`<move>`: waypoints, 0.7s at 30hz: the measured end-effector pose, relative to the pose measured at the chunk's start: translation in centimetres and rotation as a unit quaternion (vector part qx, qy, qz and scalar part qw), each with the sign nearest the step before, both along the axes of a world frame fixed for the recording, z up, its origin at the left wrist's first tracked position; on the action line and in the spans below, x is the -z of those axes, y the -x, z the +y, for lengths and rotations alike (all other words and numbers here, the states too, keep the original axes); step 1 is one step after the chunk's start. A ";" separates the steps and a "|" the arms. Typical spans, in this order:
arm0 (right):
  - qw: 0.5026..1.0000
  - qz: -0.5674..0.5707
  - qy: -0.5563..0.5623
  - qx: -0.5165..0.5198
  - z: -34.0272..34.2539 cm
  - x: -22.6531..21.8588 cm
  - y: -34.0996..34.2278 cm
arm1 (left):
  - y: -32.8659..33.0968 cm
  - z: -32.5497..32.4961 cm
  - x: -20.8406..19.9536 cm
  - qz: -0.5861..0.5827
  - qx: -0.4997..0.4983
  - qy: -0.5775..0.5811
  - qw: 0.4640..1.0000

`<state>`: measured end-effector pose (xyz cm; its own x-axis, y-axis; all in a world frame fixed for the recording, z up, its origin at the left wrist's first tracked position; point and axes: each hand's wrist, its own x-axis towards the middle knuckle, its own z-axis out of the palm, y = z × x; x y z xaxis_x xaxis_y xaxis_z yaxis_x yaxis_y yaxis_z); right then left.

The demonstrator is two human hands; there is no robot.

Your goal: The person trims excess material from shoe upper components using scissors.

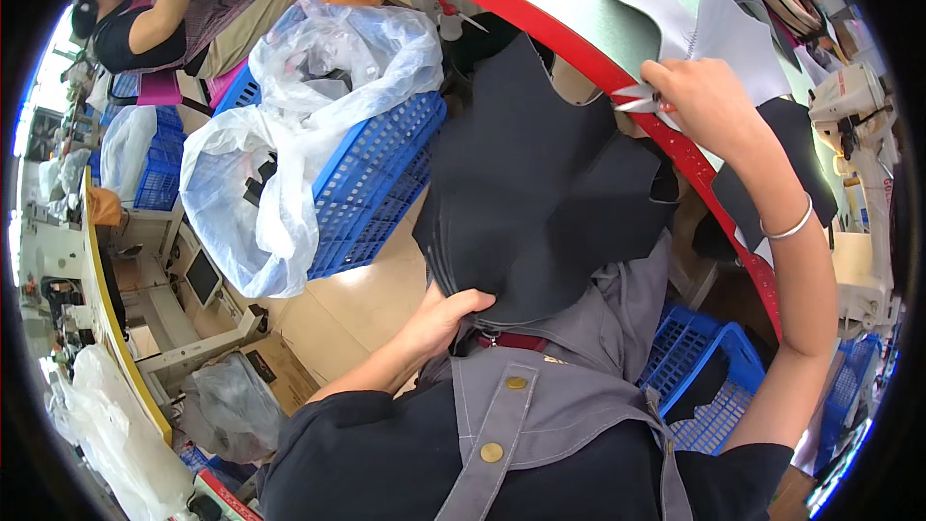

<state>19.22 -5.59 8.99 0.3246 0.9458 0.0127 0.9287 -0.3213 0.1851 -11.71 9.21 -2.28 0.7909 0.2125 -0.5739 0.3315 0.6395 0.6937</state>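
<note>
Low in the frame's centre, the left hand (pixel 446 316) is pinching the bottom edge of a stack of black fabric pieces (pixel 540 183), probably light and floppy, best gripped at the edges. Upper right, the right hand (pixel 702 96) is closing its fingers around small scissors (pixel 637 102) at the red table edge (pixel 579 48).

Pretty clearly a garment or sewing workshop. There's a white sewing machine (pixel 854 101) off to the right, cut fabric pieces (pixel 675 10) spread over a big green cutting table with a red edge (pixel 540 24), and blue plastic crates (pixel 371 183) stuffed with bagged material. Another worker (pixel 135 10) sits at a bench further back, more bags and crates around.
</note>
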 end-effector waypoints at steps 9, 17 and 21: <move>0.945 -0.215 -0.244 -0.025 -0.3 -2.8 -1.4 | -4.6 0.2 0.6 -0.162 -0.020 0.168 0.972; 0.975 -0.186 -0.100 -0.063 -1.8 -1.9 -3.0 | 3.3 2.4 6.5 0.050 -0.117 0.119 0.985; 0.955 -0.255 -0.138 -0.057 0.3 -2.0 -4.6 | 1.1 3.3 4.8 -0.094 -0.047 0.314 0.944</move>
<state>23.81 -5.32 10.98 0.1041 0.9128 0.3950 0.7720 -0.3246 0.5465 -12.76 12.50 -7.09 0.8855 -0.0496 -0.4619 0.1629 0.9643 0.2087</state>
